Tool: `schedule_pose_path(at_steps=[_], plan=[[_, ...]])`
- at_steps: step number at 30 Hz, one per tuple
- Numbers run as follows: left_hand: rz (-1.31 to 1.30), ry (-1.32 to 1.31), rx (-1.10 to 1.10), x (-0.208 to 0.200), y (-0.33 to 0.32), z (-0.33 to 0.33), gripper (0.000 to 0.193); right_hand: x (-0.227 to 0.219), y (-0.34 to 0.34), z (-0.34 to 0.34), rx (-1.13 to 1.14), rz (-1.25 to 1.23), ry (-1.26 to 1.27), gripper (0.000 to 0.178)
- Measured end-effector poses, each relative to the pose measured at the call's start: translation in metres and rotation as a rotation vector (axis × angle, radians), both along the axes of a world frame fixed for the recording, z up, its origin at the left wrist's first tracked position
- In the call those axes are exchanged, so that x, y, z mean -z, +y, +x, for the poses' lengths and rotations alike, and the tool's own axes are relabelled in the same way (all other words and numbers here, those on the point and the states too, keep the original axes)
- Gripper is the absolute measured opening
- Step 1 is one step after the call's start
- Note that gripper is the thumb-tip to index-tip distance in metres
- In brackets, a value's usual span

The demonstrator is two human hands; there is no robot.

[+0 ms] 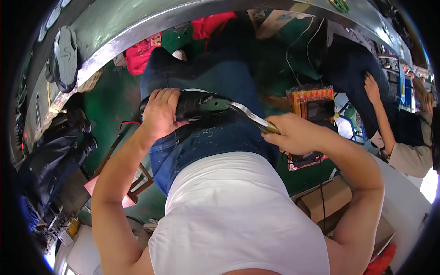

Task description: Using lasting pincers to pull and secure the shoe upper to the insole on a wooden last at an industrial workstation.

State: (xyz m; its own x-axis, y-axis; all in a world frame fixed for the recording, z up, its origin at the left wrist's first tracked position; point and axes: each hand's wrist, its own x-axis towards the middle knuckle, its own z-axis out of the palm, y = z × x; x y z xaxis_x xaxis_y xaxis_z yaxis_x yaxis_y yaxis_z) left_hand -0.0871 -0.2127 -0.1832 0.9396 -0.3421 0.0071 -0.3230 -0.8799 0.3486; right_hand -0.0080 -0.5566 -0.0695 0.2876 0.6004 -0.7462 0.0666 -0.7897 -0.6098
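Across my lap lies a black shoe upper (193,102), with a dark green, last-like piece (217,105) showing at its right end. My left hand (161,112) is closed round the left part of this upper, fingers over the top. A pair of pliers (250,114), with a curved silvery head and yellowish handles, is gripped in my right hand (295,133). The plier head meets the right end of the upper; whether the jaws pinch its edge cannot be made out. My lap (206,144) in blue jeans is speckled with white bits.
A metal bench (114,50) curves along the far side, bearing a grey-soled shoe (65,59) at left. Red bags (140,55) lie beneath it. Other people sit at left and right, one with a hand (372,87) on a knee. A cardboard box (325,199) stands near my right elbow.
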Motion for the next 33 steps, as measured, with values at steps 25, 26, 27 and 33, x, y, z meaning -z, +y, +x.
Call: schedule_pose_path(at_steps=[25,26,27,33], plan=[[0.222,0.107,0.426,-0.008,0.006,0.059,0.097,0.072,0.018,0.001,0.374,0.160,0.873,0.026],[0.231,0.117,0.417,-0.004,0.007,0.060,0.097,0.075,0.017,-0.002,0.362,0.165,0.882,0.026],[0.199,0.163,0.419,-0.002,0.007,0.062,0.097,0.079,0.015,-0.004,0.382,0.170,0.889,0.025],[0.194,0.187,0.449,0.000,0.001,0.074,0.095,0.060,-0.023,-0.007,0.355,0.129,0.756,0.020]])
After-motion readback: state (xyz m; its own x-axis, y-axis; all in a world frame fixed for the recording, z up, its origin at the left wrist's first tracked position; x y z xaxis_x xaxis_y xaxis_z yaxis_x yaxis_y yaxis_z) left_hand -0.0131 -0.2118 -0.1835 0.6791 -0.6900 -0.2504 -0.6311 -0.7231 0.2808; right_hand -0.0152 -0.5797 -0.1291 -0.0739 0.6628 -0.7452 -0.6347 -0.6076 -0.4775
